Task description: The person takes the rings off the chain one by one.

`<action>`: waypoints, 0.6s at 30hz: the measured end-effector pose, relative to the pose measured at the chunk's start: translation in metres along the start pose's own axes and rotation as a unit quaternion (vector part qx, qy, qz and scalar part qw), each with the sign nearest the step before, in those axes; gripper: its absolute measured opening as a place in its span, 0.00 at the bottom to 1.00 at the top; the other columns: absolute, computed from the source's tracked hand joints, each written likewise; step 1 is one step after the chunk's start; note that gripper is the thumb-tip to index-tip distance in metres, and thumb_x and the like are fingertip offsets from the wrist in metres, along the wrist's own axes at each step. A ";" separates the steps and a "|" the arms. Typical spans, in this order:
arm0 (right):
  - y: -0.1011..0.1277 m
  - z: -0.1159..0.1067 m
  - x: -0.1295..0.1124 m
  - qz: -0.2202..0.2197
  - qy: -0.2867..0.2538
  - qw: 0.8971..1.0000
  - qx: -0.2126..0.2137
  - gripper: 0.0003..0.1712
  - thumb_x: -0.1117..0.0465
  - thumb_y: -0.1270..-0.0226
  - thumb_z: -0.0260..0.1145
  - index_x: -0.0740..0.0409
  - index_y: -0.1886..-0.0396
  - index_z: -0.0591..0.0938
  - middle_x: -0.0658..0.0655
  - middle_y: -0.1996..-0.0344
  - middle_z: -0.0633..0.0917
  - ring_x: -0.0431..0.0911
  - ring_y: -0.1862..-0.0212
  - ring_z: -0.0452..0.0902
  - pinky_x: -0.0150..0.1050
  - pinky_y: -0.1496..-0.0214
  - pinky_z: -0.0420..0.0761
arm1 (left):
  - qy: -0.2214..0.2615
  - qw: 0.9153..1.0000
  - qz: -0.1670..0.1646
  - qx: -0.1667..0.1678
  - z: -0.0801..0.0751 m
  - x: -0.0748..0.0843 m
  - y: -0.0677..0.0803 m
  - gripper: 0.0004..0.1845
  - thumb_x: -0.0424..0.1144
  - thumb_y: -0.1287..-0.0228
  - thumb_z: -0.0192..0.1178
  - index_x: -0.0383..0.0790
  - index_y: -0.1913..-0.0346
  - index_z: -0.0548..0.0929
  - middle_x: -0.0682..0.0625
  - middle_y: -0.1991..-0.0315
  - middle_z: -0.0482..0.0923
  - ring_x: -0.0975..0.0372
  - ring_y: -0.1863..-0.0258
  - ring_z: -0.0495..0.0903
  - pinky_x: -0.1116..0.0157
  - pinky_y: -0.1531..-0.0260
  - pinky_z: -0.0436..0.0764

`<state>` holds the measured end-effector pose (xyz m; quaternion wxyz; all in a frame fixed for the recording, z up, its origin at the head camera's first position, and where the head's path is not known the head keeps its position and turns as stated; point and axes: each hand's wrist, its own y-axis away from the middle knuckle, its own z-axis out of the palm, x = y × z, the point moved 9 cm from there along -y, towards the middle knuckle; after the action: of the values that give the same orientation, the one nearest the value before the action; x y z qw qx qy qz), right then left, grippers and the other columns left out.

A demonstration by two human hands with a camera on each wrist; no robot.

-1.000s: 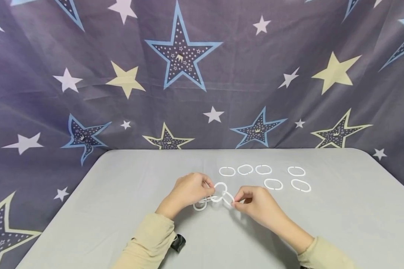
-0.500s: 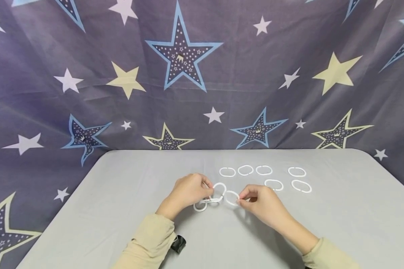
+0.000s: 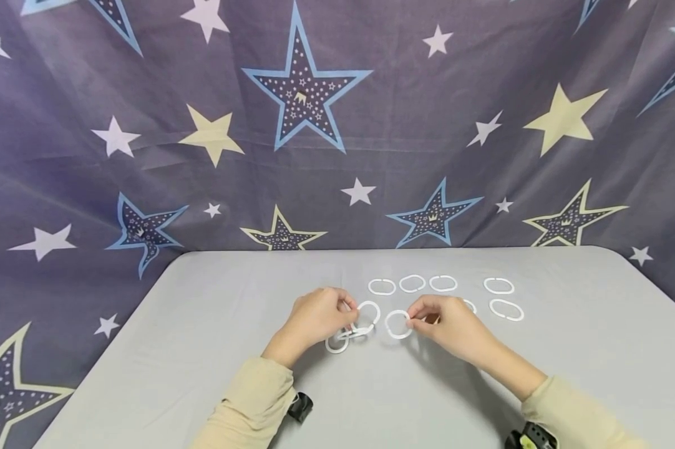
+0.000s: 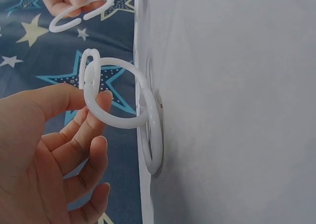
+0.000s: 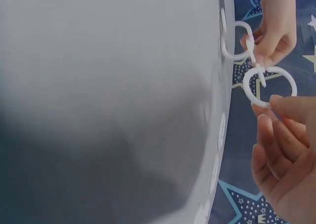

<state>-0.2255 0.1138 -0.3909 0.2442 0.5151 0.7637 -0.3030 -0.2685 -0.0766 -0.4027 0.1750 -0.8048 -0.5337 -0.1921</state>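
Observation:
My left hand pinches a short chain of white plastic links between thumb and fingertips. In the left wrist view a narrow, edge-on link sits at the fingertips, and another link hangs lower down near the tabletop. To the right, my right hand pinches one separate white oval link by its edge, raised over the table. A small gap in this link shows in the left wrist view, facing the chain. In the head view a strip of table lies between it and the chain.
Several loose white links lie on the grey table behind the hands, including one at the back and one further right. Another is partly hidden behind the right hand. A star-patterned cloth hangs behind the table.
My right hand has moved right and slightly away from me, carrying its link off the chain it overlapped a second ago. My left hand has stayed almost still with the chain.

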 end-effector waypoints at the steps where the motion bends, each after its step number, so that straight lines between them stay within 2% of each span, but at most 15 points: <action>1: -0.002 -0.002 0.000 -0.005 0.001 1.000 -0.002 0.02 0.64 0.40 0.72 0.53 0.68 0.86 0.42 0.74 0.85 0.38 0.72 0.75 0.34 0.67 0.75 | 0.000 1.000 0.000 0.003 -0.001 0.000 0.000 0.04 0.47 0.38 0.64 0.54 0.64 0.86 0.69 0.77 0.80 0.69 0.75 0.76 0.58 0.64 0.77; 9: -0.014 -0.011 -0.004 -0.052 0.003 0.999 -0.008 0.02 0.64 0.39 0.72 0.56 0.68 0.85 0.44 0.74 0.84 0.37 0.70 0.76 0.34 0.66 0.76 | -0.001 1.000 -0.001 0.024 -0.006 0.001 -0.001 0.04 0.48 0.38 0.63 0.55 0.64 0.86 0.68 0.75 0.80 0.69 0.75 0.76 0.60 0.67 0.75; 18: -0.020 -0.014 0.004 -0.055 0.012 0.998 -0.013 0.02 0.65 0.39 0.72 0.58 0.66 0.86 0.44 0.73 0.84 0.38 0.69 0.77 0.34 0.65 0.76 | -0.004 1.000 -0.001 0.022 -0.005 0.001 -0.001 0.04 0.47 0.39 0.63 0.55 0.64 0.85 0.67 0.75 0.81 0.69 0.76 0.75 0.59 0.68 0.75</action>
<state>-0.2460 0.1208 -0.3792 0.2243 0.4731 0.7975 -0.2998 -0.2700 -0.0781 -0.3982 0.1905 -0.8009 -0.5393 -0.1775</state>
